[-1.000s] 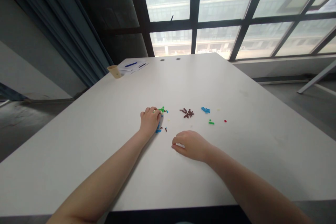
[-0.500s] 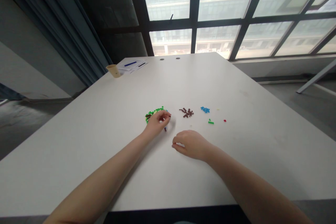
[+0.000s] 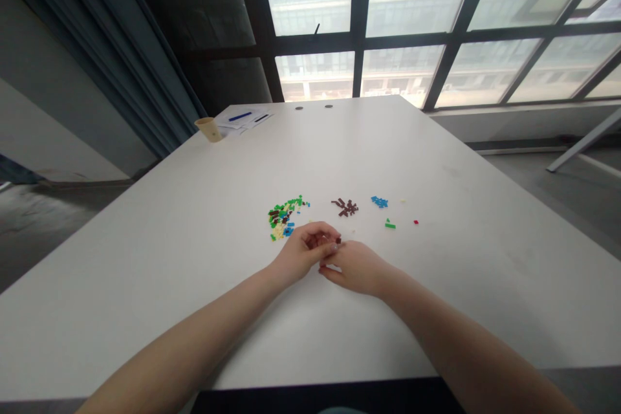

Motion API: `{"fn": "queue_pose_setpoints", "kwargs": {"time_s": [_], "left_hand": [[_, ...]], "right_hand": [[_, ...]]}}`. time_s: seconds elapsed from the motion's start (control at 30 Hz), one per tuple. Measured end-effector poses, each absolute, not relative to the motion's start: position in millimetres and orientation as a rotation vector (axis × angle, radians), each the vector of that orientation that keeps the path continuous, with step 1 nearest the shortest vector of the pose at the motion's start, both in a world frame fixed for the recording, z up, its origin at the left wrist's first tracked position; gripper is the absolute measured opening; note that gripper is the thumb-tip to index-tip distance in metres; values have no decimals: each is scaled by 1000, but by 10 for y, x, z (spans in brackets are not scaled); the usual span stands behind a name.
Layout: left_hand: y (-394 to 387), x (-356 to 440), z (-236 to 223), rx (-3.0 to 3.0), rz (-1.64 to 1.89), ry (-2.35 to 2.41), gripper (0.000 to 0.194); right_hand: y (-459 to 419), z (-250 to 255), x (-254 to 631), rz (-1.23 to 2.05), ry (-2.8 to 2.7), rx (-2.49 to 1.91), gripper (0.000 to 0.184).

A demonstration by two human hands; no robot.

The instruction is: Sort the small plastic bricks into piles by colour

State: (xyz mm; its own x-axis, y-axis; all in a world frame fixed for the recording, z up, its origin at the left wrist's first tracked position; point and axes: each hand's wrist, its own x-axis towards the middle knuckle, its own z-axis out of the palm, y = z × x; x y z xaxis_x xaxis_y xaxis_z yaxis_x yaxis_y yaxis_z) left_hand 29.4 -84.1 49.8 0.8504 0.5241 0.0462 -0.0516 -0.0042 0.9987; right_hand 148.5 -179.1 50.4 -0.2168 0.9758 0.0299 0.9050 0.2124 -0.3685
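Piece (image 3: 338,240), brown, sits pinched in our left hand (image 3: 308,249), near our right hand (image 3: 359,266) (whose hold we cannot tell).

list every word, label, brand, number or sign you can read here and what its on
No text can be read anywhere in this view.
Beige cup: a small mark on its side, too small to read.
White papers: any writing is too small and blurred to read.
Brown piece in the grip of the left hand: no lettering visible.
Blue pieces: no lettering visible.
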Motion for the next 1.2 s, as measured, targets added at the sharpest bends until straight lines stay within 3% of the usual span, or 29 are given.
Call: {"fn": "queue_pose_setpoints", "kwargs": {"time_s": [0.4,0.57,0.8,1.2], "left_hand": [[-769,300,508,1511,537,465,25],[-605,341,340,1354,649,533,30],[-603,366,225,1170,392,544,33],[-649,350,211,1058,333,576,32]], "right_hand": [[-1812,486,1527,332,-2188,-1680,19],[-1834,587,1629,126,-1971,-1561,19],[-1788,553,1739,21,-1830,-1676,22],[-1761,539,1685,-60,-1842,-1840,21]]}}
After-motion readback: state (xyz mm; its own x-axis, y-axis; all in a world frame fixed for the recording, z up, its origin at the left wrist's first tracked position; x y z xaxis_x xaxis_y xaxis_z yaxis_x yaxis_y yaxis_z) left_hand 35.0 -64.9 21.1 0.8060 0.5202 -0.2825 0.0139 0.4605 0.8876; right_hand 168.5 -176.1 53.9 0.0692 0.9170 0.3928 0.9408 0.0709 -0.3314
